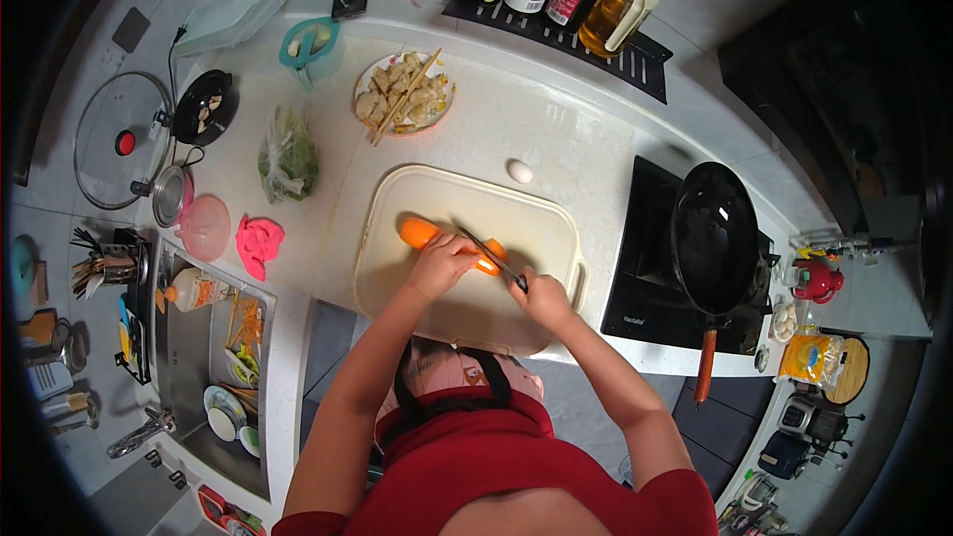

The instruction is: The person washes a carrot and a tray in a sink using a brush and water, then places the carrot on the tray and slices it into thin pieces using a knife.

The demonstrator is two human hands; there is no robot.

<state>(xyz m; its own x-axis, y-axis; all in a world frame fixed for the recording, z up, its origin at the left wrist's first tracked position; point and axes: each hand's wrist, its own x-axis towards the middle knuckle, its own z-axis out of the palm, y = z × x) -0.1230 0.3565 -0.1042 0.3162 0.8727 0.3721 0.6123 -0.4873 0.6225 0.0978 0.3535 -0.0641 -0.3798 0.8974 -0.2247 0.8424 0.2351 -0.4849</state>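
A peeled orange carrot (418,232) lies across the cream cutting board (476,313), and my left hand (445,263) presses down on its middle. In my right hand (544,299) is the dark handle of a kitchen knife (493,256). Its blade points up and left, close by my left fingers, over the carrot's right part. A cut carrot piece (496,245) shows just beyond the blade. How deep the edge sits in the carrot I cannot tell.
Beyond the board rest a white egg (520,171) and a plate of food with chopsticks (406,94). A bag of greens (289,156) and a pink cloth (259,246) are left, near the sink (186,357). A black wok (715,238) stands on the cooktop (640,283) at right.
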